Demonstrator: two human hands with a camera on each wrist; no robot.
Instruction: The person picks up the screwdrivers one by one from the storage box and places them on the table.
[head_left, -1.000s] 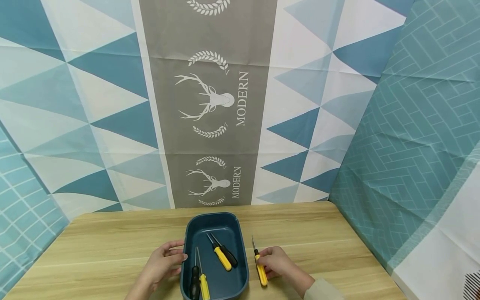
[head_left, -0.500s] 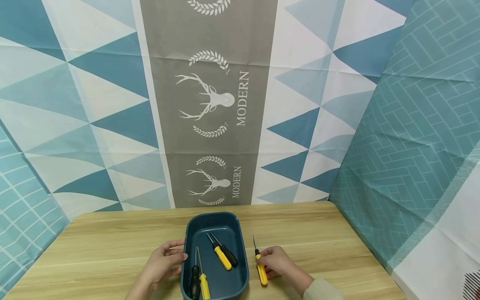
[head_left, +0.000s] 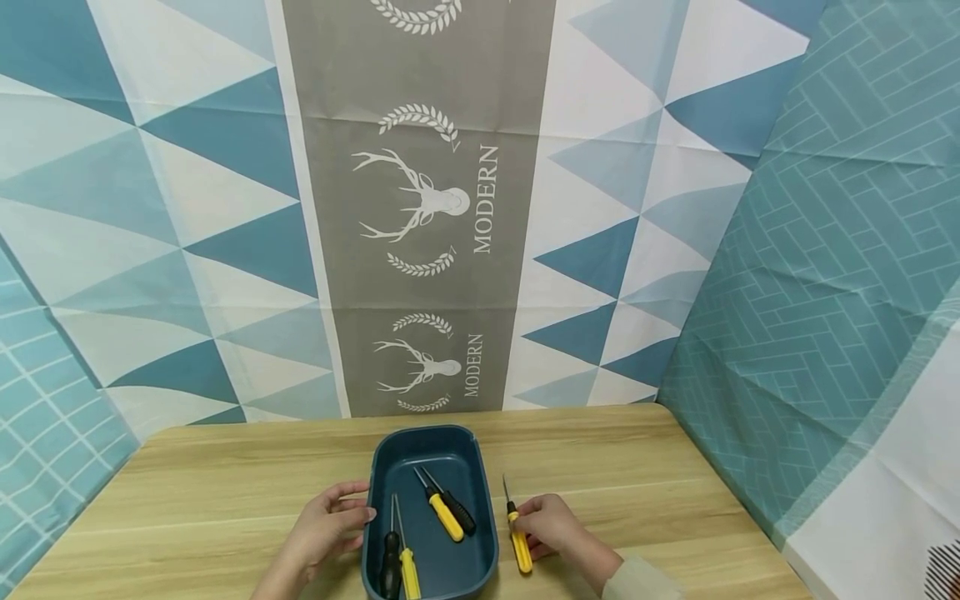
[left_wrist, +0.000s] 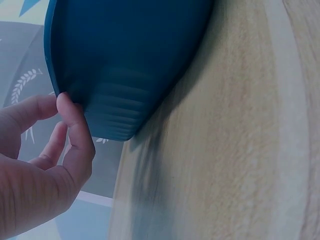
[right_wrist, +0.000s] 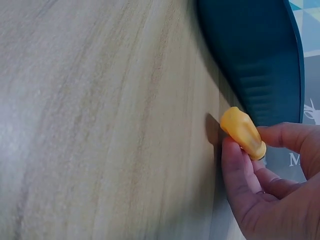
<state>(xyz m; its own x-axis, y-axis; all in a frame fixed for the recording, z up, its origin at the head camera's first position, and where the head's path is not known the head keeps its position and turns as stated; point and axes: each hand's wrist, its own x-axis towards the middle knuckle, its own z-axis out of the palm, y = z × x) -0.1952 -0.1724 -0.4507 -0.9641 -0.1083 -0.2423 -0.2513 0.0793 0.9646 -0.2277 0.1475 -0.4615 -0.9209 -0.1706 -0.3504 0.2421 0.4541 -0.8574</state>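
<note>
A dark blue plastic box (head_left: 427, 446) stands on the wooden table with several screwdrivers in it. My left hand (head_left: 330, 529) is at its left side, and in the left wrist view the fingertips (left_wrist: 64, 102) pinch its rim. Right of the box, my right hand (head_left: 551, 527) holds a screwdriver with a yellow handle (head_left: 521, 546) between thumb and fingers, its shaft pointing away from me. The right wrist view shows the end of that handle (right_wrist: 241, 129) close above the table; its shaft is hidden there.
Inside the box lie a black-handled screwdriver (head_left: 391, 562) and a yellow one (head_left: 409, 575) at the near left. Another yellow screwdriver (head_left: 448, 518) and a black one (head_left: 459, 510) lie together at the right. A patterned cloth (head_left: 420, 275) hangs behind the wooden table (head_left: 225, 492).
The screwdriver in my right hand has shifted very slightly left. My left hand and the box stay where they were.
</note>
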